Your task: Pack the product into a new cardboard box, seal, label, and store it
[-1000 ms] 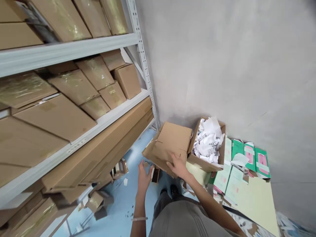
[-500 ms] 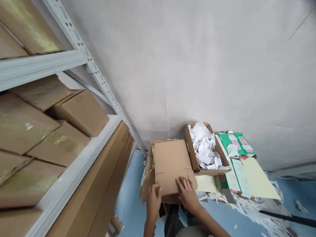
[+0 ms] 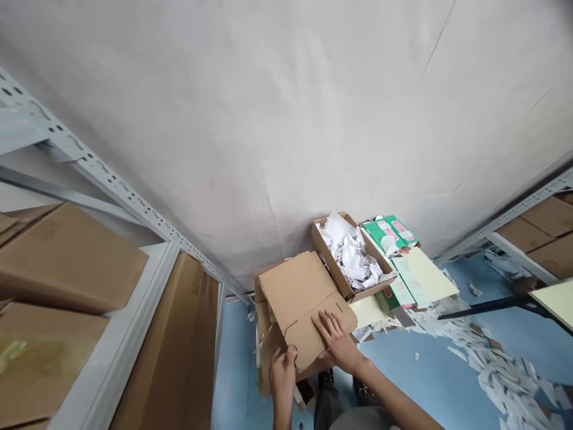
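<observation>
A flat, creased cardboard sheet (image 3: 299, 288) with cut slots lies turned at an angle on top of a larger open cardboard box (image 3: 268, 341). My left hand (image 3: 283, 373) pinches the sheet's near left corner, thumb on top. Spread over the sheet's near panel, the fingers of my right hand (image 3: 338, 343) press lightly on its surface. Most of the box's contents are hidden under the sheet. Beside it, a cardboard box (image 3: 322, 243) holds crumpled white paper (image 3: 351, 251).
Green and pink boxes (image 3: 389, 230) and a pale yellow sheet (image 3: 427, 275) lie to the right. Paper scraps (image 3: 501, 370) litter the blue floor. A metal shelf (image 3: 152, 269) with cartons stands close at left; another shelf (image 3: 519, 251) is at far right.
The view has swung to the right. The cardboard sheet has turned and tilted on the box, with my left hand still at its corner and my right hand still on it.
</observation>
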`<act>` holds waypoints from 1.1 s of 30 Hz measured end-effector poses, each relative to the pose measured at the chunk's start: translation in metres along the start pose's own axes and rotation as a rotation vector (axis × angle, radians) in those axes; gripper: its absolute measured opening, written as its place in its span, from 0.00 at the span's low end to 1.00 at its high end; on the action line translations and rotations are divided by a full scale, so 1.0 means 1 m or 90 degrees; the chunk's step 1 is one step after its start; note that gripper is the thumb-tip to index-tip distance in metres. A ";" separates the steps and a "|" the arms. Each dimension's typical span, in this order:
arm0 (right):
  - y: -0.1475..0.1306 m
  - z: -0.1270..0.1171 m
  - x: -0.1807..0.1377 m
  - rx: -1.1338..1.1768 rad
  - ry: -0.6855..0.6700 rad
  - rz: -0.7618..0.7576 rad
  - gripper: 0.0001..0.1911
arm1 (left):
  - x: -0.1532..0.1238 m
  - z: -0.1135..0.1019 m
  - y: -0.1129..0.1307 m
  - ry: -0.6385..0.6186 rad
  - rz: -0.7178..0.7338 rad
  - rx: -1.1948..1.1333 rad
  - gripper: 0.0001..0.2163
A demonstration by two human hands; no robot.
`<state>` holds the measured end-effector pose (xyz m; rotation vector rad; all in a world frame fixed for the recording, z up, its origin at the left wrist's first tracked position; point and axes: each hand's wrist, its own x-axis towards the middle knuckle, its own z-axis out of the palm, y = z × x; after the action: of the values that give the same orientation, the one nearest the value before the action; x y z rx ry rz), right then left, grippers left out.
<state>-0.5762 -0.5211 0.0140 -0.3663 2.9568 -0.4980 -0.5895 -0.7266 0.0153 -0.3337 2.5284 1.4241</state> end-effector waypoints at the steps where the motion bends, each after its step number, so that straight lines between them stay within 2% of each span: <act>1: -0.001 -0.006 0.000 0.001 0.006 -0.014 0.49 | 0.002 -0.005 0.004 0.005 0.012 -0.007 0.30; 5: -0.006 -0.027 0.003 0.026 0.050 -0.022 0.44 | 0.010 -0.024 0.029 0.007 0.049 -0.067 0.32; 10: -0.006 -0.051 0.004 0.104 0.108 0.002 0.36 | 0.011 -0.051 0.082 -0.046 0.100 -0.081 0.29; 14: 0.007 -0.074 0.008 0.194 0.196 0.083 0.34 | 0.008 -0.062 0.122 0.021 0.146 -0.104 0.26; 16: 0.016 -0.088 0.015 0.293 0.293 0.136 0.31 | 0.011 -0.058 0.135 0.065 0.173 -0.119 0.26; 19: 0.031 -0.115 0.027 0.527 0.511 0.223 0.23 | 0.016 -0.044 0.147 0.092 0.195 -0.160 0.24; 22: 0.048 -0.147 0.024 0.725 0.676 0.287 0.28 | 0.017 -0.028 0.157 0.101 0.221 -0.177 0.23; 24: 0.063 -0.165 0.006 0.822 0.715 0.316 0.32 | 0.013 -0.017 0.165 0.094 0.244 -0.161 0.23; 27: 0.089 -0.181 -0.046 0.947 0.754 0.344 0.33 | 0.002 0.002 0.178 0.070 0.268 -0.133 0.24; 30: 0.112 -0.180 -0.117 1.032 0.767 0.388 0.30 | -0.015 0.030 0.193 0.061 0.271 -0.142 0.24; 33: 0.129 -0.171 -0.195 1.062 0.776 0.443 0.27 | -0.036 0.067 0.211 0.042 0.272 -0.158 0.25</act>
<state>-0.4434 -0.3007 0.1462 1.3833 1.6309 -3.1518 -0.6132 -0.5592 0.1624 0.1359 2.5815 1.9146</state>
